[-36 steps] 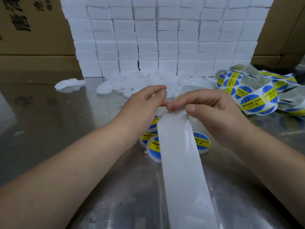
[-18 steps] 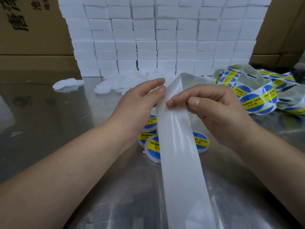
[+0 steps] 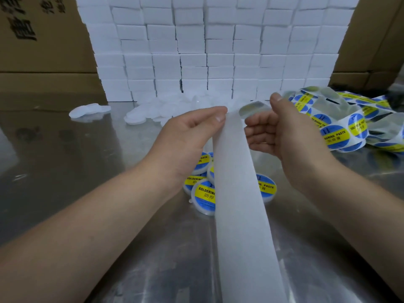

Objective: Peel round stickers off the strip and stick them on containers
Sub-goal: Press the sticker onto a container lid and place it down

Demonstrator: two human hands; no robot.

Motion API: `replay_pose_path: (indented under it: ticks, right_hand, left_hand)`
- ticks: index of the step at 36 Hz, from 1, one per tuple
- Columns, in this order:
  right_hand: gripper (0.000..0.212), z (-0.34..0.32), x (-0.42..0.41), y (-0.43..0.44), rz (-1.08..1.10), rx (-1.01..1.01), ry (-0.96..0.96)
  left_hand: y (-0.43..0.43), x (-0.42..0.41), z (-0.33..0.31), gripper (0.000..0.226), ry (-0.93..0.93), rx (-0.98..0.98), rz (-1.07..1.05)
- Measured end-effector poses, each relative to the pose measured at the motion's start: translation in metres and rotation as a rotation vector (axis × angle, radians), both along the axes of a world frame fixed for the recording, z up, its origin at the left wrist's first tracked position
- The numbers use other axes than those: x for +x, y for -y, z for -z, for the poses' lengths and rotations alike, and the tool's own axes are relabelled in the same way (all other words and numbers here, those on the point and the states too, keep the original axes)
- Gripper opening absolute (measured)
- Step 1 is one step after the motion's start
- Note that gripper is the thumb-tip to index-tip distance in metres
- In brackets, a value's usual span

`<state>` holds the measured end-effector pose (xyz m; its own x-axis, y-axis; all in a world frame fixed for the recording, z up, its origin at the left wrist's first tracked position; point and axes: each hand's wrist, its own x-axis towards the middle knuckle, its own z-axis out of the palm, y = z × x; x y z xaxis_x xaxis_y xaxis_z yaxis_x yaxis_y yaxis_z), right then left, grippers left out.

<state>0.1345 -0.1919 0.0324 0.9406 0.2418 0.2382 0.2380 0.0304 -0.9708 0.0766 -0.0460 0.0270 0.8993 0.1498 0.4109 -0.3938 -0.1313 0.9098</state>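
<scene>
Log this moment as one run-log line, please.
left hand pinches strip top | right hand curled beside, hold unclear | labelled containers under strip

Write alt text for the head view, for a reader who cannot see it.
A person's left hand pinches the top of a white backing strip over a metal table, the right hand curled beside it. Labelled blue-and-yellow containers lie beneath, tangled sticker strip to the right, stacked white boxes behind.
</scene>
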Motion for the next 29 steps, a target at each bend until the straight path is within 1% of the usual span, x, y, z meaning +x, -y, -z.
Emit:
replay_pose_path:
  ticks: [4,6,8,10,15,17,19,21,23,26,28,29]
  right_hand:
    - [0.047,0.000,0.001,0.001,0.011,-0.033,-0.044]
    - [0.040,-0.001,0.001,0.002,-0.007,-0.013,-0.052]
    - [0.031,-0.001,-0.001,0.003,-0.008,0.034,-0.049]
    - [0.024,0.001,-0.003,0.002,0.011,0.038,-0.031]
    - [0.025,0.004,-0.003,0.001,0.028,-0.092,0.037]
    - [0.015,0.004,-0.002,0.002,0.066,-0.126,0.062]
    - [0.013,0.003,-0.003,0.003,0.113,-0.135,0.080]
    - [0.009,0.001,-0.003,0.005,0.167,-0.076,0.079]
    - [0.013,-0.002,0.000,0.010,0.240,-0.057,0.090]
    - [0.021,-0.005,0.004,0.018,0.271,-0.059,0.077]
    - [0.024,-0.006,0.005,0.020,0.259,-0.041,0.055]
    - [0.025,-0.005,0.004,0.019,0.254,-0.035,0.049]
  left_hand:
    - [0.002,-0.001,0.003,0.022,0.040,0.097,0.024]
    - [0.004,-0.001,0.006,0.025,0.024,0.154,0.037]
    - [0.005,-0.001,0.009,0.029,0.005,0.262,0.012]
    - [0.004,0.000,0.012,0.033,-0.003,0.347,-0.015]
    - [0.004,-0.001,0.014,0.037,-0.046,0.497,-0.067]
    - [0.005,-0.002,0.013,0.047,-0.059,0.514,-0.073]
    - [0.005,-0.004,0.011,0.055,-0.091,0.530,-0.068]
    - [0.004,-0.006,0.008,0.051,-0.151,0.537,-0.040]
    - [0.003,-0.007,0.006,0.044,-0.207,0.593,0.017]
    - [0.006,-0.010,0.004,0.047,-0.276,0.829,0.100]
    - [0.009,-0.010,0.007,0.058,-0.249,1.046,0.165]
    - [0.010,-0.010,0.010,0.059,-0.224,1.158,0.185]
